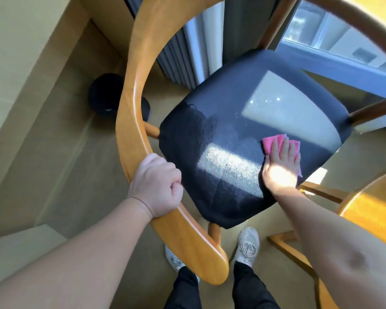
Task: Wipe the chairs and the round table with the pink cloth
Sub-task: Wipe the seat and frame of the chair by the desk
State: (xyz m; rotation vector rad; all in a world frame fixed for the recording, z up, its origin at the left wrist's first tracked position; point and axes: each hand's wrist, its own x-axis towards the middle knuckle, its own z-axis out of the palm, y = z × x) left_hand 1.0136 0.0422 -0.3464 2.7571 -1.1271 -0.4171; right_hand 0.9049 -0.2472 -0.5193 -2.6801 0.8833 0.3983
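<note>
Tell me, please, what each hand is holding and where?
Left hand grips the chair's curved wooden backrest rail; right hand presses flat on the pink cloth.

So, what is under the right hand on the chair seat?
The pink cloth lies under the right hand, pressed flat on the dark seat. Its edges show past the fingers; the middle part, and the seat beneath it, are covered.

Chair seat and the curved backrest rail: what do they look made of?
Chair seat: dark upholstery, likely woven fabric; sunlit patches show a fine grainy texture, though one pale patch looks smoother. Backrest rail: wood with a glossy varnish, judging by grain streaks and bright highlights along its edge.
</note>
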